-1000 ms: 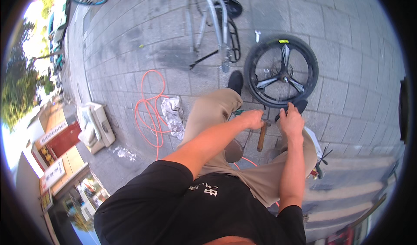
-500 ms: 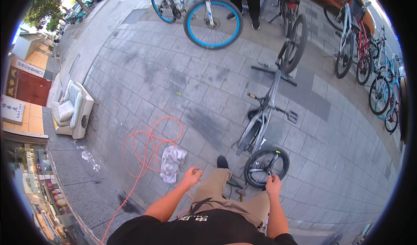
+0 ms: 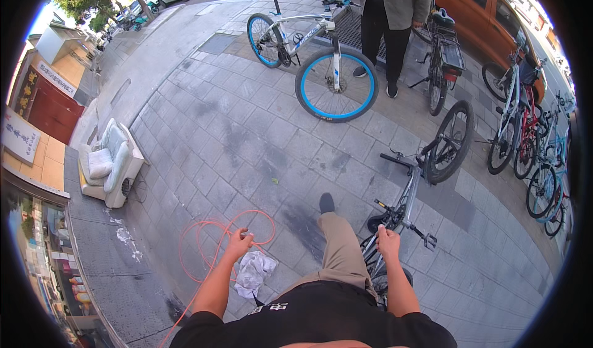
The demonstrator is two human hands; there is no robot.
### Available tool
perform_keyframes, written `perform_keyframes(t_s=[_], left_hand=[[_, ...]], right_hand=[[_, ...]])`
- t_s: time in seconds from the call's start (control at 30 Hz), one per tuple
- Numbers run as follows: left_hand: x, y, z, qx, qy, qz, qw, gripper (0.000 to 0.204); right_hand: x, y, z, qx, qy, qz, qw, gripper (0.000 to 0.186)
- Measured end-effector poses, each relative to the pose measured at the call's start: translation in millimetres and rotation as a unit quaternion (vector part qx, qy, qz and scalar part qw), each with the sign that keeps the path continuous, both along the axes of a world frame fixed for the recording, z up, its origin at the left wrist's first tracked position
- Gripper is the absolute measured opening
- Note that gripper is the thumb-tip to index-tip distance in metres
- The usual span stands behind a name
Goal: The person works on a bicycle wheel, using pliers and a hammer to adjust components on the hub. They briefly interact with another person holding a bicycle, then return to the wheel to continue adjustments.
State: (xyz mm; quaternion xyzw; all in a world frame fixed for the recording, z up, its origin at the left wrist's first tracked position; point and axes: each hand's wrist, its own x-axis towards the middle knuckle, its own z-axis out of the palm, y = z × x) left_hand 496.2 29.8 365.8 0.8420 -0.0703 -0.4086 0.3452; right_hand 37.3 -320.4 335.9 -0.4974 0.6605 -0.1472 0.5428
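My left hand point(image 3: 239, 244) hangs above the coiled orange hose point(image 3: 269, 224), close to a crumpled pale cloth point(image 3: 256, 271) on the paving. Its fingers are curled in, and a small something may show at their tips. My right hand point(image 3: 388, 242) is closed in front of the grey bicycle point(image 3: 406, 201), which stands upside down to my right. What that hand holds, if anything, is hidden. Part of the bicycle's near end lies behind my right forearm. Its other wheel point(image 3: 450, 143) points away from me.
A white bicycle with blue rims point(image 3: 336, 88) stands ahead, beside a person point(image 3: 389, 27) with a hand at its handlebar. A rear-racked bicycle point(image 3: 440, 64), an orange car point(image 3: 475, 14) and several parked bicycles point(image 3: 522, 125) line the right. A worn armchair point(image 3: 114, 163) sits left.
My view has lifted, bringing more of the standing person into sight. I have stepped forward, my right hand leaving the near wheel's side. My left hand has moved left, over the hose.
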Motion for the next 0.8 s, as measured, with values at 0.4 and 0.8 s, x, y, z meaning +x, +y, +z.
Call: perform_keyframes(t_s=[0.4, 0.8], left_hand=[[121.3, 33.6, -57.4, 0.279, -0.131, -0.024, 0.951, 0.043], [603.9, -504.1, -23.4, -0.047, -0.149, -0.075, 0.985, 0.054]], right_hand=[[428.4, -410.5, 217.6, -0.386, -0.034, 0.182, 0.904, 0.03], [708.9, -642.4, 355.6, -0.244, 0.291, 0.38, 0.844, 0.052]])
